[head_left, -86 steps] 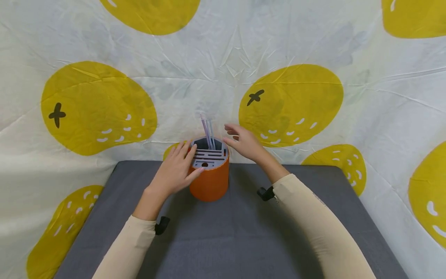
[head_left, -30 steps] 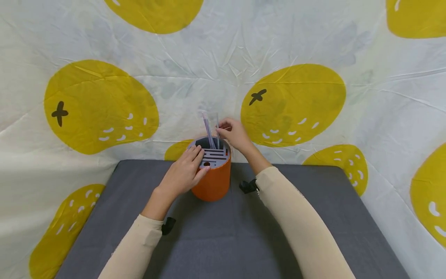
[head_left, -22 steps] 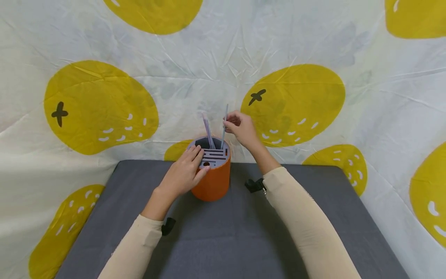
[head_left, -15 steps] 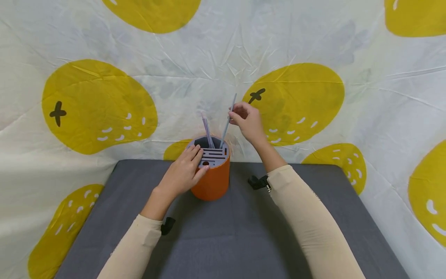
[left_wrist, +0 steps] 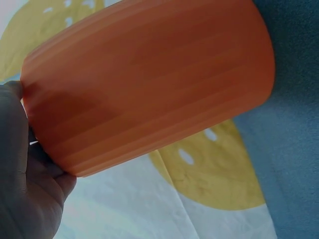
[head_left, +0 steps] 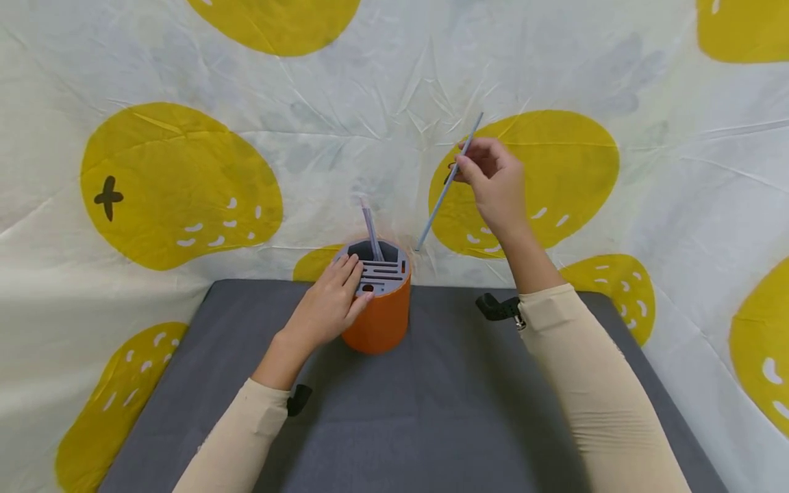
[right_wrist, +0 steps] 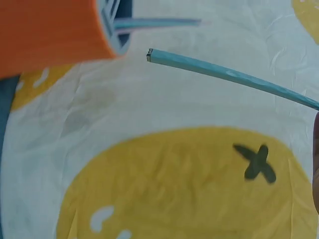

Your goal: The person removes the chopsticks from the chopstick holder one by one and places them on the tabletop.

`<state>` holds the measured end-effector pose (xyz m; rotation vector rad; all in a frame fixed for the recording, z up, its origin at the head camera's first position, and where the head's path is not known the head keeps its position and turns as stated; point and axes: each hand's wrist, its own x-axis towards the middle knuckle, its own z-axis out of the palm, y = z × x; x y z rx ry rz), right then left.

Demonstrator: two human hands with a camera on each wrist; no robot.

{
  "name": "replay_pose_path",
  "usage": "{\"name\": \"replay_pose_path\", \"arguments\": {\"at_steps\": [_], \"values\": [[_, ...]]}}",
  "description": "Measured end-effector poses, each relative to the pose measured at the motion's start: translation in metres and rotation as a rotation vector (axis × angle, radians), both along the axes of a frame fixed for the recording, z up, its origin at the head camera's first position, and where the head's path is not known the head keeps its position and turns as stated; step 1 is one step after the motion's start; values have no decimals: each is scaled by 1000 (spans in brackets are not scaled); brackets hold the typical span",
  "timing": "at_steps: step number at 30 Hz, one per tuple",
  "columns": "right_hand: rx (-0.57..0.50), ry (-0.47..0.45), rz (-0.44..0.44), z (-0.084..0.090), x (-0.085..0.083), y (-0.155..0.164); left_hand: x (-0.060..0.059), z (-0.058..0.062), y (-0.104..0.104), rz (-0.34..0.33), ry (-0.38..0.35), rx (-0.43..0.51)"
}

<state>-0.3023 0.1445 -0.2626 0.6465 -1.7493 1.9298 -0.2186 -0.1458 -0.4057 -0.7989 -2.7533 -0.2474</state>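
In the head view, an orange cylindrical utensil holder point(head_left: 377, 330) with a grey slotted top stands upright near the table's back edge. My left hand point(head_left: 320, 301) rests on the left side of its top, fingers laid over the rim and thumb at the front. The left wrist view shows the holder's wall point(left_wrist: 149, 84) close up. Up and to the right, my right hand point(head_left: 496, 181) pinches a slim light-blue straw point(head_left: 439, 202) between thumb and fingers. The straw slants, its lower end outside the holder. A few other pale straws point(head_left: 371, 229) stand in the rear compartment.
The holder stands on a dark grey cloth-covered table point(head_left: 382, 424). Just behind it hangs a white curtain point(head_left: 345, 89) with large yellow fruit prints. Black wrist mounts point(head_left: 496, 307) sit at both cuffs.
My right hand first pinched a straw at the holder, then drew it up and right, clear of the opening. The left hand shifted slightly right along the top, then stayed there.
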Motion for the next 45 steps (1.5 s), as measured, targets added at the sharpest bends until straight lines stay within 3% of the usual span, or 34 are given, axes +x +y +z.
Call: {"name": "replay_pose_path", "arguments": {"at_steps": [8,12,17,28,34,45], "values": [[210,-71,-103,-22,4,39,-1,-3,1,1,0,-30],[351,-127,-158,-44,5,54,0,-4,2,-1,4,-27],[491,-217,-157,-81,8,67,1,-4,1,-4,8,-24],[622,-442,-112,-151,12,78,3,-4,-3,-10,13,-6],[720,-481,-108,-184,13,78,4,-5,-3,-17,4,-1],[730,-605,-31,-225,15,76,6,-5,-4,-13,-19,5]]}}
